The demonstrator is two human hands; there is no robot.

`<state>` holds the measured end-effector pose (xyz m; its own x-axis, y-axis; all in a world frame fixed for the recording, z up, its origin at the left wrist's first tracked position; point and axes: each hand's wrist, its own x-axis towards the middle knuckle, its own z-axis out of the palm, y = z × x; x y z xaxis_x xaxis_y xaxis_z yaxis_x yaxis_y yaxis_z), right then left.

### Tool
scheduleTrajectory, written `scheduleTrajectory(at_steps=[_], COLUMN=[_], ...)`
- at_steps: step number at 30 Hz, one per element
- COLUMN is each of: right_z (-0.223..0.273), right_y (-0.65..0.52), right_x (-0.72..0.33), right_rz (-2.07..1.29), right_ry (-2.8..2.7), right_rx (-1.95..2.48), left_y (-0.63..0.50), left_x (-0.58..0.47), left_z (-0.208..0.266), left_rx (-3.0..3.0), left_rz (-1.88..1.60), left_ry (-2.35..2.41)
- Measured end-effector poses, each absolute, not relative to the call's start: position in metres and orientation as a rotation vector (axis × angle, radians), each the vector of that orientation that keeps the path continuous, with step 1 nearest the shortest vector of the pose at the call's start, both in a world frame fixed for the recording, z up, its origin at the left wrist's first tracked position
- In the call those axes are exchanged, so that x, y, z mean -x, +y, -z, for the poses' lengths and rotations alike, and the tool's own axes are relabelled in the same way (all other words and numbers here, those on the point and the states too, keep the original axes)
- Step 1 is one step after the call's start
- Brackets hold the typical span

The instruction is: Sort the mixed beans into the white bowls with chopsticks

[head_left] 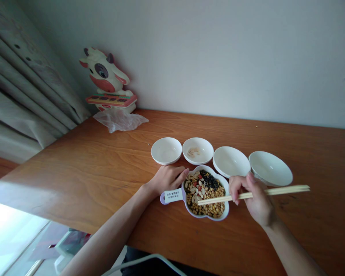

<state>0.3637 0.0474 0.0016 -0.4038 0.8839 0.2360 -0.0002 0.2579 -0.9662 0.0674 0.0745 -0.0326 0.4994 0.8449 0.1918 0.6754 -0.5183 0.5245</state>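
My right hand (251,197) is closed around a pair of wooden chopsticks (287,189), whose tips reach over the food in a purple-rimmed white bowl (228,209). My left hand (169,179) lies at this bowl's upper left, closed at its rim above the labelled handle (161,198). Inside are yellow beans (217,209), pale peanuts (191,184), a dark patch (209,180) and a few red pieces. Whether the tips grip a piece I cannot tell. Behind stands a white bowl (208,156) with several pale flat pieces (193,152) in it.
More white bowls stand in the same row: one at the left end (166,149), one right of the middle (231,161) and one at the right end (270,166). A cow-shaped toy keyboard (112,99) and a clear plastic bag (119,120) are at the back left of the table.
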Motion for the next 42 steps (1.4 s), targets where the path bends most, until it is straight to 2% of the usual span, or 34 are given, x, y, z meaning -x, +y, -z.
scheduleTrajectory(at_steps=[3, 10, 16, 22, 30, 37, 42], right_z=[-0.002, 0.008, 0.004, 0.009, 0.005, 0.006, 0.0], right_y=[0.047, 0.047, 0.047, 0.047, 0.049, 0.049, 0.05], right_x=[-0.363, -0.359, -0.361, -0.359, -0.364, -0.361, -0.363], right_rz=[-1.332, -1.123, -1.21, -1.023, -1.228, -1.046, -1.231], right_ry=[-1.703, -1.651, -1.754, -1.696, -1.713, -1.614, -1.567], right_rx=[0.894, 0.873, 0.882, 0.866, 0.891, 0.918, 0.916], left_y=[0.074, 0.074, 0.074, 0.074, 0.073, 0.074, 0.074], left_x=[-0.068, -0.068, -0.068, -0.067, -0.068, -0.068, -0.068], left_z=[0.032, 0.032, 0.033, 0.029, 0.029, 0.031, 0.032], left_rx=[-2.396, -2.42, -2.423, -2.413, -2.36, -2.41, -2.391], left_rz=[-0.603, -0.576, -0.589, -0.573, -0.617, -0.578, -0.59], left_ry=[1.279, 1.305, 1.313, 1.297, 1.289, 1.332, 1.31])
